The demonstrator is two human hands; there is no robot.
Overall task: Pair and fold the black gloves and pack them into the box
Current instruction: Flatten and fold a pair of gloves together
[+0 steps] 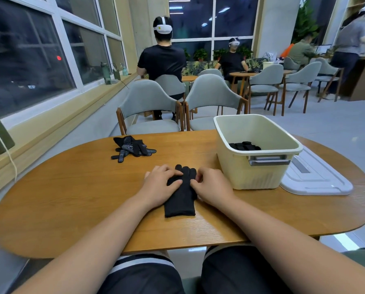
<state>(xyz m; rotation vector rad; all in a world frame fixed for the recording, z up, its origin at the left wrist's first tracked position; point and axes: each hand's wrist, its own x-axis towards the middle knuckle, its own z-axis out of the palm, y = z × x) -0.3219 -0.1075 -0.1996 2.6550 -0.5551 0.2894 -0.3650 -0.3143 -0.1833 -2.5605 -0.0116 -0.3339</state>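
Observation:
A stacked pair of black gloves (180, 198) lies flat on the wooden table (71, 198) in front of me, fingers pointing away. My left hand (159, 185) rests on the gloves' left side with its thumb over the fabric. My right hand (212, 185) has curled fingers and pinches the gloves' right edge near the finger bases. A loose heap of black gloves with grey dotted palms (131, 148) sits at the table's far left. The cream plastic box (260, 172) stands to the right, with folded black gloves (244, 146) inside.
The box's white lid (317, 177) lies flat on the table right of the box. Grey chairs (149, 107) stand across the table. Other people sit at tables further back. A window ledge runs along the left.

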